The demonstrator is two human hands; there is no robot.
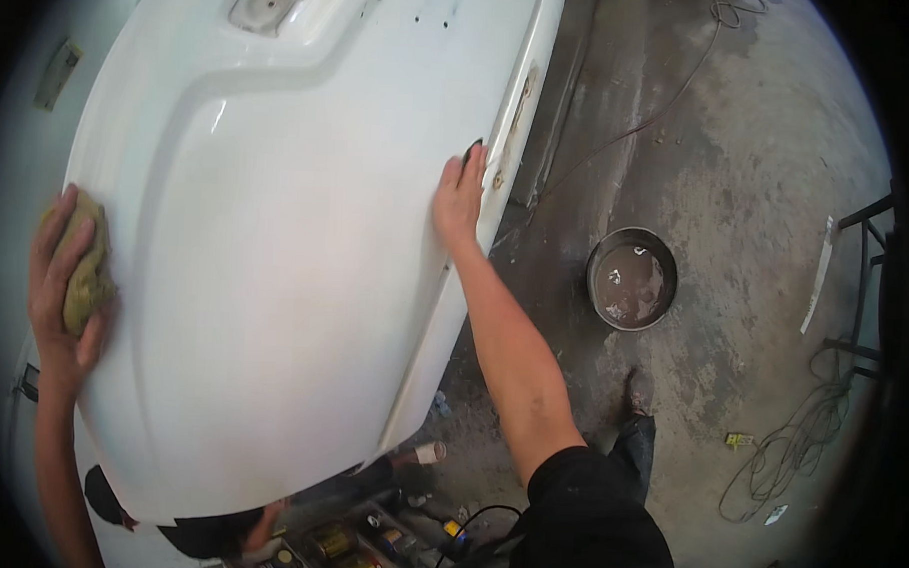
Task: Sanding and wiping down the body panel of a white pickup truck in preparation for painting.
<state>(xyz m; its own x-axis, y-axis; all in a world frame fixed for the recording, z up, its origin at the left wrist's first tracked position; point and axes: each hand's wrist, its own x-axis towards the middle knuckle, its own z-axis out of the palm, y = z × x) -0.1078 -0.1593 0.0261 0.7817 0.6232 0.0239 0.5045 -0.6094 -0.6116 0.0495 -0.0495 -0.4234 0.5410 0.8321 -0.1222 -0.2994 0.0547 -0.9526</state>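
Observation:
A large white car body panel (276, 248) with a raised contour fills the left and middle of the view. At its left edge my left hand (59, 295) grips a yellowish-tan sponge (92, 271) and presses it against the panel's side. On the right my right hand (459, 199) rests by the panel's long edge, fingers straight and held together. A small black piece (473, 151) shows at those fingertips; its kind is hidden by the hand. Close to it, the edge strip has worn brownish patches (518, 121).
On the grey concrete floor (738, 194) right of the panel stands a round black bucket (590, 289) holding murky water. A coiled cable (794, 446) lies at far right, near dark metal legs (867, 213). Several cans (335, 542) sit in a box below the panel. A foot (640, 391) stands near the bucket.

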